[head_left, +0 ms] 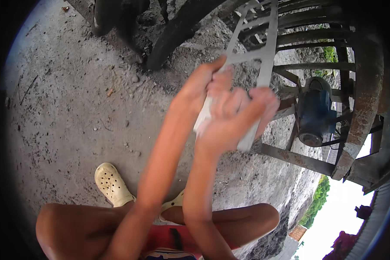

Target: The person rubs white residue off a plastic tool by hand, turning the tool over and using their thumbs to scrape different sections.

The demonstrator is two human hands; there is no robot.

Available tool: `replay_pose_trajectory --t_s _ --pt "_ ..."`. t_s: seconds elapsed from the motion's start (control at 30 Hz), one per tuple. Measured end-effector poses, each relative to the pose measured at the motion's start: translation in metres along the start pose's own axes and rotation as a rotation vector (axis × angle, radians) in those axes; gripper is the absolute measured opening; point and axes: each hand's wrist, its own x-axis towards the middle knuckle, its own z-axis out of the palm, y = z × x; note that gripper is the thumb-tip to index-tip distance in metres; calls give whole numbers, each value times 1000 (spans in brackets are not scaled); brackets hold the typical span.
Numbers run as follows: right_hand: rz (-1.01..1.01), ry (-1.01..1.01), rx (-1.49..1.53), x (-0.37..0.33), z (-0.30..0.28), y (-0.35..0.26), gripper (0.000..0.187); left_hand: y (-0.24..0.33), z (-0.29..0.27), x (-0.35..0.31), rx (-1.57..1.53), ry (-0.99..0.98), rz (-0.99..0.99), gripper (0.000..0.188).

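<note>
A long, pale ladder-shaped frame [268,56] with two rails and crosspieces slants from my hands toward the top of the view. My left hand [202,84] is closed around its left side, thumb pointing up along the rail. Closer to me, my right hand [234,121] lies across the near end, its fingers curled in over the frame and touching it. Motion smears both hands, and they hide part of the near end between the rails. I cannot make out whether a smaller thing sits between my fingers.
Rough, gritty ground [73,112] spreads under me. At the right stands a rusty slatted metal structure [364,99] with a dark blue motor [314,108]. Dark, thick pieces [173,37] lie at the top. Below are my bent knees and a cream clog [112,182].
</note>
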Motion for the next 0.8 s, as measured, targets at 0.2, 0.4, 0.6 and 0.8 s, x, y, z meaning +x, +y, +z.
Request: replay_pose_trajectory --t_s 0.2,0.4,0.6,0.8 --pt "89 6 107 37 18 8 23 17 -2 34 -105 -45 2 24" --pt "240 117 -48 -42 -31 -42 28 -29 -3 -43 -89 -27 -63 27" --pt "-35 97 -224 -65 -9 -29 26 -14 -7 -67 -257 56 -146 27" --pt "-37 80 -253 -66 2 -34 26 -7 -9 -67 -259 -2 -148 26"
